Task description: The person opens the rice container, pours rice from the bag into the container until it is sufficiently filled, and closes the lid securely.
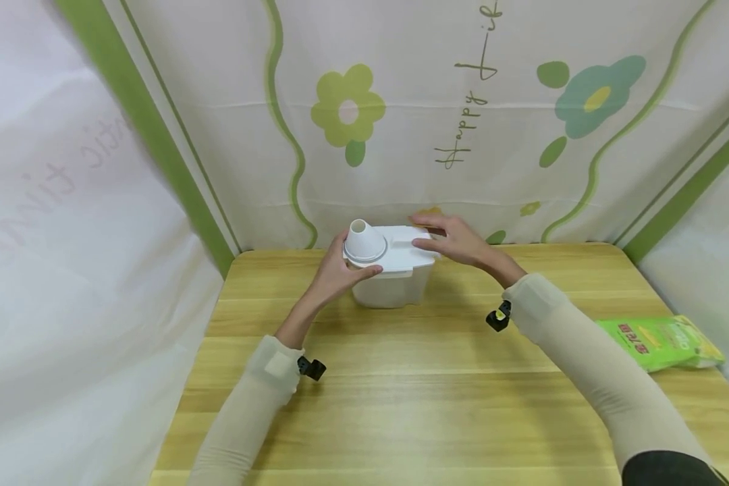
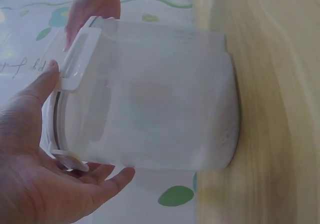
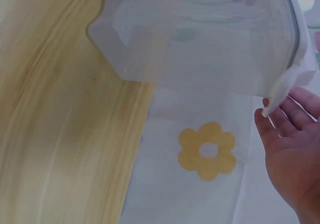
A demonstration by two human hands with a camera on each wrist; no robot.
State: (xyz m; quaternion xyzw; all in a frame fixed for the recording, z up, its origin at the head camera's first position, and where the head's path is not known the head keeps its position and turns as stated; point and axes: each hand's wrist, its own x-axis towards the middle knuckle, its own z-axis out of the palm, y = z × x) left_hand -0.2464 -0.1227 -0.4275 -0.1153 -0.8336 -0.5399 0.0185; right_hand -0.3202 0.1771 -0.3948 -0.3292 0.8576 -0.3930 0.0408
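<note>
A translucent plastic storage container [image 1: 383, 290] stands upright at the table's back edge, its white lid [image 1: 403, 251] on top. A white cone-shaped piece [image 1: 366, 241] with a hole at its tip sits on the lid's left part. My left hand [image 1: 335, 270] grips the lid's left end, thumb along the front and fingers round the side; a side latch [image 2: 70, 160] shows between them. My right hand [image 1: 455, 237] is at the lid's right end, thumb over the top. In the right wrist view, its fingertips touch an outward-slanting latch flap [image 3: 280, 91].
A green printed packet [image 1: 656, 343] lies at the table's right side, partly behind the right sleeve. The wooden table [image 1: 401, 398] meets a white patterned cloth [image 1: 401, 155] at the back. More cloth hangs at both sides.
</note>
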